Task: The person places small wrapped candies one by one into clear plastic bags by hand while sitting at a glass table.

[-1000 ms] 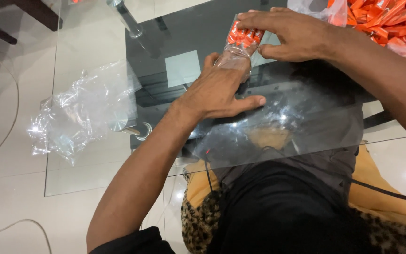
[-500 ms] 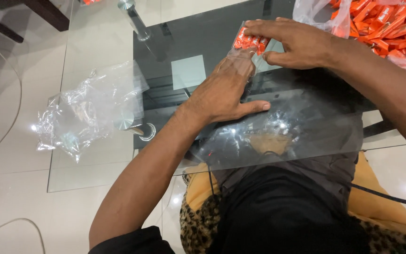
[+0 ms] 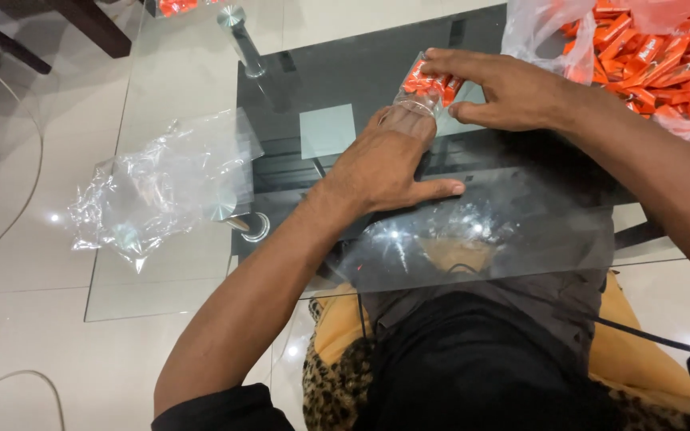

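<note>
Pressing a small clear bag (image 3: pixel 414 104) of orange packets (image 3: pixel 431 81) flat on the glass surface (image 3: pixel 169 80), left hand (image 3: pixel 385 164) splayed with no grip closed, right hand (image 3: pixel 513 88) pinching the far end — a slick film could slide and spill packets.

A glass table (image 3: pixel 161 295) carries everything. Near its far middle lies a small clear pouch (image 3: pixel 421 92) with sachets (image 3: pixel 429 80) inside it. The left hand (image 3: pixel 385 164) lies flat on the glass just in front of the pouch, its fingers reaching into the pouch's near end. The right hand (image 3: pixel 509 88) rests at the pouch's right side, fingertips on top of it. Behind the right hand, at the table's far right corner, sits a large bag of sachets (image 3: pixel 648 56). Well to the left lies a heap of empty clear bags (image 3: pixel 161 187).
</note>
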